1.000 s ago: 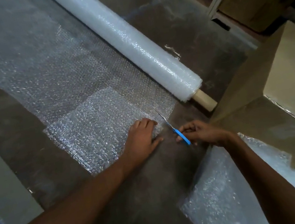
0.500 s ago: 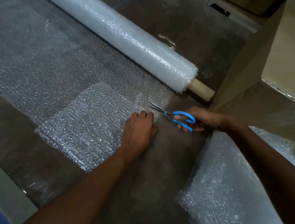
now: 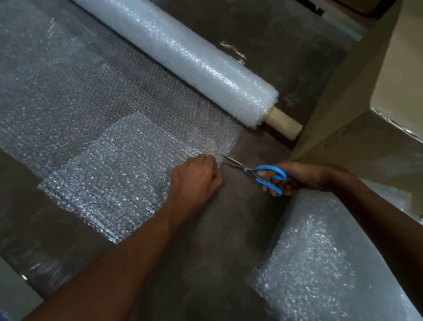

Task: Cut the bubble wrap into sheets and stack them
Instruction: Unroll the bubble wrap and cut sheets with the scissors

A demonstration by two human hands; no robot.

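On dark floor (image 3: 205, 267), perhaps concrete: bubble wrap (image 3: 70, 103).

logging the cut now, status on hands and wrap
Left hand gripping clear unrolled bubble wrap sheet edge. Right hand holding blue-handled scissors, blades open at edge. Nothing blocking.

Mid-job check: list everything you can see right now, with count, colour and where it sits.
bubble wrap roll: one, whitish clear, lying diagonally across the dark surface, cardboard core sticking out
unrolled bubble wrap: one length, clear, spread left of the roll
folded sheet: one, clear, on the unrolled wrap
stack of cut sheets: one pile, clear, lower right
scissors: one, blue handles, tips at the wrap's edge
cardboard box: one, brown, right
left hand: grips the wrap's edge
right hand: holds the scissors
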